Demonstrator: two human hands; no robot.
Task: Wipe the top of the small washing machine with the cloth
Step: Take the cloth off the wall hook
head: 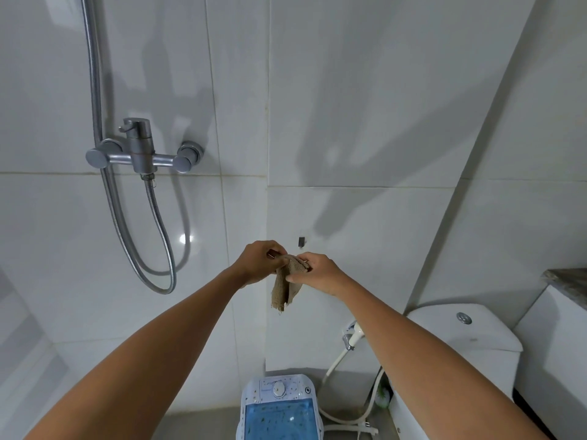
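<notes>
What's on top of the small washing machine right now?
On the washing machine: a white dial and dark specks on its blue lid. No cloth; both hands hold it above. Front edge out of frame.

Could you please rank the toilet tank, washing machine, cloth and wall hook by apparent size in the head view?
1. toilet tank
2. washing machine, cut off by the frame edge
3. cloth
4. wall hook
</notes>
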